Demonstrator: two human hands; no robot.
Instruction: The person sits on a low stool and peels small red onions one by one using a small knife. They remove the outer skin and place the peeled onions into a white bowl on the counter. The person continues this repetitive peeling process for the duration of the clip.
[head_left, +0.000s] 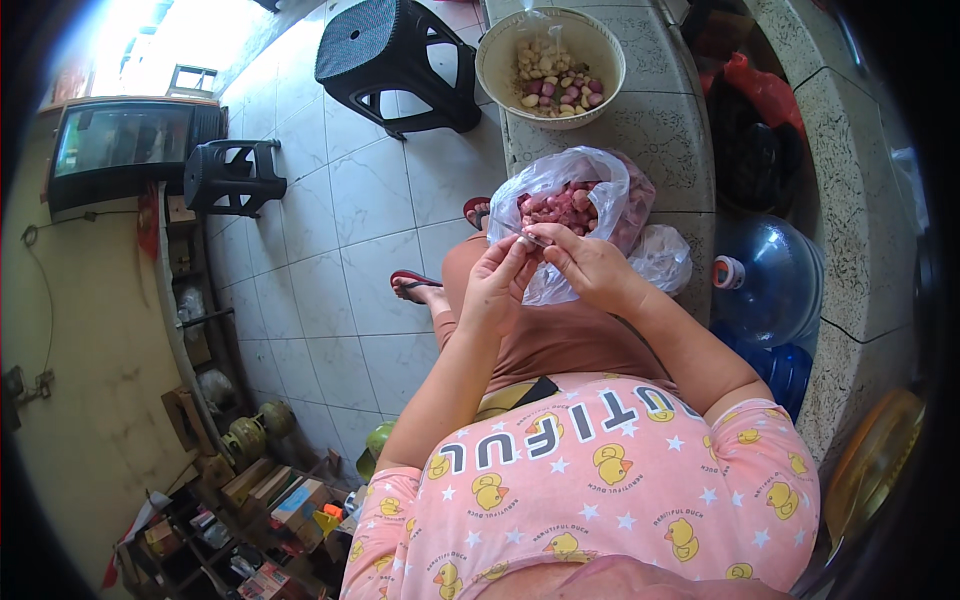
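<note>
My left hand (496, 281) and my right hand (592, 268) meet over the near side of a white plastic bag (611, 176). The bag gapes wide and holds many red shallots (566, 206). A thin blade, apparently a small knife (531, 235), runs between my fingertips, its handle end hidden in my right hand. My left fingers and thumb pinch a small pale piece, probably a shallot, that is mostly covered. Beyond the bag stands a cream plastic bowl (491, 81) with peeled shallots (574, 94) and garlic cloves (551, 60) in it.
The bag and bowl rest on a stone-tiled ledge (667, 120). A crumpled clear bag (664, 259) lies beside my right forearm. To the right is a blue water jug (772, 281). Black plastic stools (360, 41) stand on the tiled floor (300, 300); cluttered shelves (225, 517) line the left.
</note>
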